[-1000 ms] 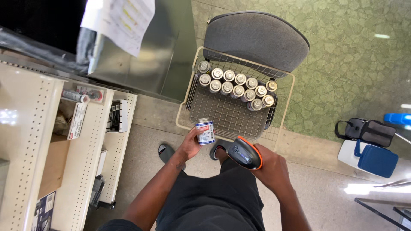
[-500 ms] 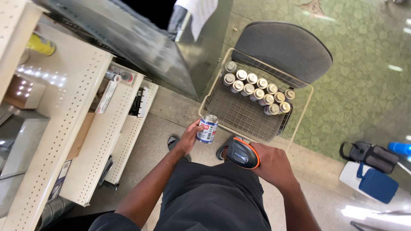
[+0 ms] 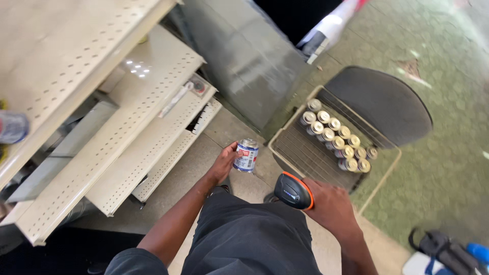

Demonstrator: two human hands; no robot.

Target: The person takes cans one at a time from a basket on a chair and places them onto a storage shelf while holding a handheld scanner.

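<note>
Small round metal can with a blue, white and red label (image 3: 246, 155) sat upright in the left hand (image 3: 224, 162), fingers wrapped on its side, held above the concrete floor (image 3: 204, 153) just left of the wire basket (image 3: 316, 158). Right hand (image 3: 331, 206) was clenched around a black handheld scanner with an orange band (image 3: 293, 191), head pointing toward the can, near but not touching. Wire basket held two rows of silver-lidded cans (image 3: 338, 141) along its far side; near half was bare mesh. Dark grey rounded seat (image 3: 382, 104) lay behind the basket. Beige perforated metal shelves (image 3: 127, 137) stood at left, grey metal panel (image 3: 244, 56) beyond. Green patterned floor (image 3: 448, 168) spread at right. Black and blue bag (image 3: 443, 249) sat at bottom right.
</note>
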